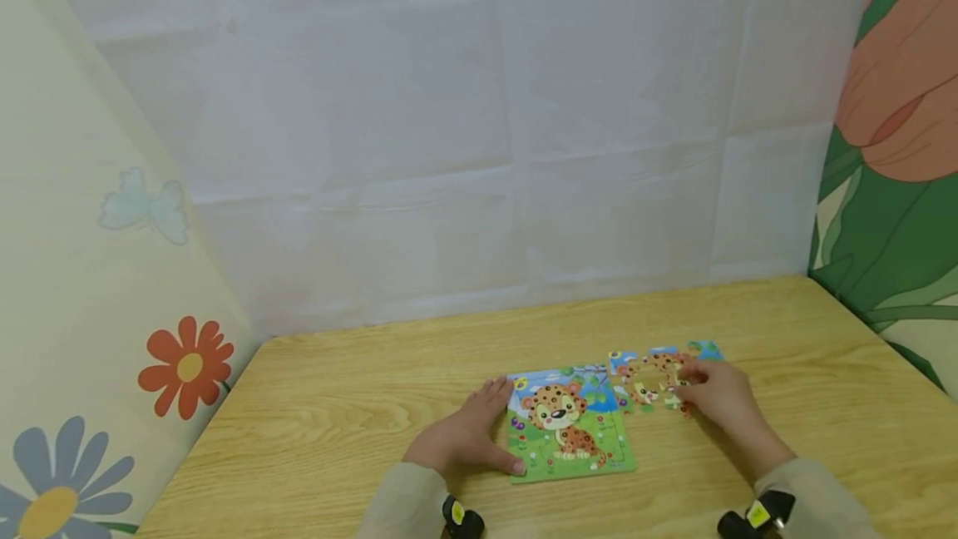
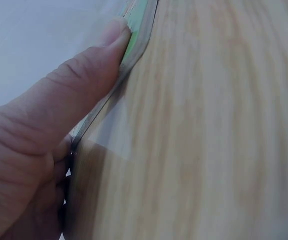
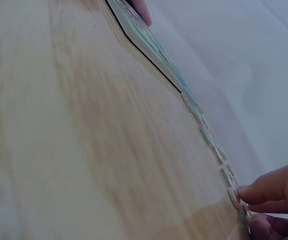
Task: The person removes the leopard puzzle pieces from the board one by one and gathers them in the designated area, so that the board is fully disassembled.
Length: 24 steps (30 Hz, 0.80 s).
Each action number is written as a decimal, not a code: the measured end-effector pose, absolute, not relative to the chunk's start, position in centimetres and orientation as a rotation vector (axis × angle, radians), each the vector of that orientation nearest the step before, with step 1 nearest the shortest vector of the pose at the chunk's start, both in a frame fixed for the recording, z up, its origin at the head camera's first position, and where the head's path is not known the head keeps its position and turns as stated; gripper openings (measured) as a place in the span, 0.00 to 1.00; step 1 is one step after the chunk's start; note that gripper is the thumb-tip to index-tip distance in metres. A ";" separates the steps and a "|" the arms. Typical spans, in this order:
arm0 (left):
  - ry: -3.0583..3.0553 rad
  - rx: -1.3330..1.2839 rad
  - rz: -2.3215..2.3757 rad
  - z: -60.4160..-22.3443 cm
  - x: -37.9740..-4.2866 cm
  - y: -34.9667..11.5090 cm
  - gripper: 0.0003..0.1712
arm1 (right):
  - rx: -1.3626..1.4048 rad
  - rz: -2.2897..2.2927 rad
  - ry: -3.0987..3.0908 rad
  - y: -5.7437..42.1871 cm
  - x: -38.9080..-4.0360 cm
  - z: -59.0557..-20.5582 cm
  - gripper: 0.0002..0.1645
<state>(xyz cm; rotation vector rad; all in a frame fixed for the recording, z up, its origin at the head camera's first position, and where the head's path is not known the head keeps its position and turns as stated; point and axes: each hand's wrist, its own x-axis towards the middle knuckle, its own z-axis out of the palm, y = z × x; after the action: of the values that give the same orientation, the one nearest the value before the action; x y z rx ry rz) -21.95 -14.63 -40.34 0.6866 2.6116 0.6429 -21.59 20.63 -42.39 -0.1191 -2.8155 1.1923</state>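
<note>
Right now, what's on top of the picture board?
The left hand rests its thumb on the picture board's near left corner. A spotted cat shows; whatever's under the thumb is covered.

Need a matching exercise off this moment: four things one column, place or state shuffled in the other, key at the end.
Things
1. left hand
2. right hand
3. puzzle board
4. red flower

Place or state
A. printed on the left wall
B. fingertips at the puzzle pieces, at the far right end of the row
C. touching the near left corner of the puzzle board
D. lying flat on the table, between the two hands, left of the puzzle pieces

Pairs: 1-C, 2-B, 3-D, 4-A
</note>
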 end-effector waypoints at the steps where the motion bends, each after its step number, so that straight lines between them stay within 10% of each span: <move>1: 2.614 0.691 0.644 -40.4 -22.0 -14.6 0.68 | -0.112 1.188 -2.814 20.6 -21.6 -42.4 0.16; 24: 2.611 0.666 0.655 -40.4 -22.0 -14.5 0.67 | -0.075 1.213 -2.757 20.2 -21.2 -41.6 0.18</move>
<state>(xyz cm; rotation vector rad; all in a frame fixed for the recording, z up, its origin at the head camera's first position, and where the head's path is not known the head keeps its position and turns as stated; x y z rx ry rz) -22.03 -14.50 -40.44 0.6663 2.6111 0.6553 -21.23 20.25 -41.58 -0.0749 -2.7572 1.2130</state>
